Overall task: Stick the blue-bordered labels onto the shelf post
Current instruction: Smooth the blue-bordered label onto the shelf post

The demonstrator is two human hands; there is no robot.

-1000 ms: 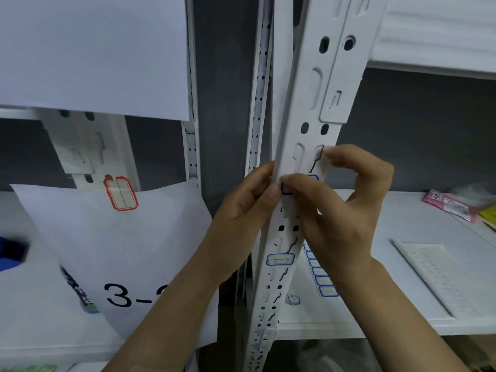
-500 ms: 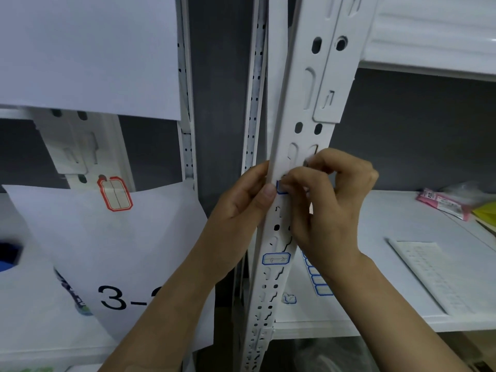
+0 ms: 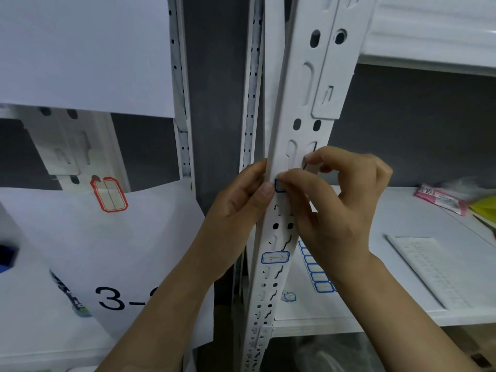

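Head view. Your left grip clasps the left edge of the white shelf post: the thumb lies on the front face and the fingers curl out of sight behind it. The thumb tip touches the left end of a blue-bordered label on the post front. Your right grip pinches the same spot from the right. Its thumb lies across the label and hides most of it, and its curled index finger meets the right edge of the post just above. Only the left corner of the label shows, so you cannot tell whether it is fully stuck down.

A second label is stuck flat on the post further down. Behind the right wrist, a strip of spare labels lies on the white shelf. A white backing sheet lies on the shelf to the right, and a pink packet lies near the back. At left, a red-bordered label sits above a paper sign marked "3-".
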